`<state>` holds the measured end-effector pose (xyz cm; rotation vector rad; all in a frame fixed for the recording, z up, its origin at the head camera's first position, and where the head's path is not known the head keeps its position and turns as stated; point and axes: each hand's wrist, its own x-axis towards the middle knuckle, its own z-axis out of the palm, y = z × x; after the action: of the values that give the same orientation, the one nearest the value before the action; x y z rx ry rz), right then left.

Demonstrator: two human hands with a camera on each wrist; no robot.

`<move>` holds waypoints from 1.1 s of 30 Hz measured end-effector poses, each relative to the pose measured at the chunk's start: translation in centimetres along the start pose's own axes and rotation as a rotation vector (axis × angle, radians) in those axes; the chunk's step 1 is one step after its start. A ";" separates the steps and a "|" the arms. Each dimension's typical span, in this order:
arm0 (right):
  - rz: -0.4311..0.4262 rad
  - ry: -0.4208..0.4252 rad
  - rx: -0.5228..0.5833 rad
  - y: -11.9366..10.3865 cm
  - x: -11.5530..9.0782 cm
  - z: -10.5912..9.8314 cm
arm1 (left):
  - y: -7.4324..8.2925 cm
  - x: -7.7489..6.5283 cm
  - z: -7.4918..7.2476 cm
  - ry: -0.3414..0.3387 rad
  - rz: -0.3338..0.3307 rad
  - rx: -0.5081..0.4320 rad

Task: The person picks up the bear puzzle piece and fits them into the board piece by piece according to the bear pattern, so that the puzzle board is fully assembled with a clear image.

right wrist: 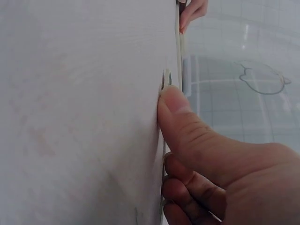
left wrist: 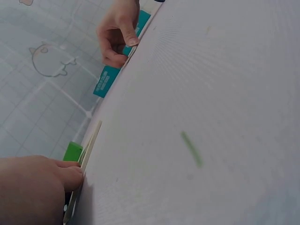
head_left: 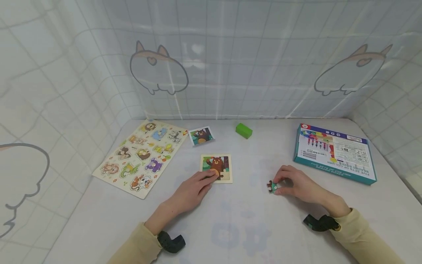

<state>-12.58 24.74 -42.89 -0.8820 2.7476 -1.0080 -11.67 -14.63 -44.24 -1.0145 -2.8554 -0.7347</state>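
Note:
A small square bear puzzle (head_left: 225,160) lies in its pale wooden frame near the middle of the table. My left hand (head_left: 192,189) rests on its lower left part, fingers stretched over the picture; bare wood shows at the lower right corner. To the right, my right hand (head_left: 298,185) pinches a green and brown jigsaw piece (head_left: 271,187) between thumb and fingers, low over the table. In the right wrist view the thumb (right wrist: 176,101) covers most of that piece. The left wrist view shows the puzzle frame (left wrist: 93,140) edge-on beside the left hand (left wrist: 37,185).
An animal puzzle board (head_left: 132,145) lies at the left. Behind the bear puzzle are a small bear picture card (head_left: 201,136) and a green block (head_left: 244,131). A teal-edged box (head_left: 335,154) lies at the right. Cloth walls with a grid pattern surround the table.

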 end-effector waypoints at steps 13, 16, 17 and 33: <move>-0.088 0.236 0.030 -1.2 1.3 0.3 | 0.0 0.0 -0.1 -0.006 -0.001 -0.004; -0.096 0.259 0.015 -1.9 2.2 0.9 | 0.0 -0.1 -0.2 -0.004 -0.002 0.000; -0.094 0.263 0.008 -2.2 2.6 1.1 | 0.0 -0.1 -0.2 -0.002 0.000 0.002; -0.060 0.195 0.058 -5.8 7.6 5.0 | 0.0 0.0 -0.1 -0.027 -0.038 -0.010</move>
<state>-14.68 14.21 -42.32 -0.9082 2.8468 -1.2404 -11.74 -14.67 -44.18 -0.9813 -2.9047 -0.7446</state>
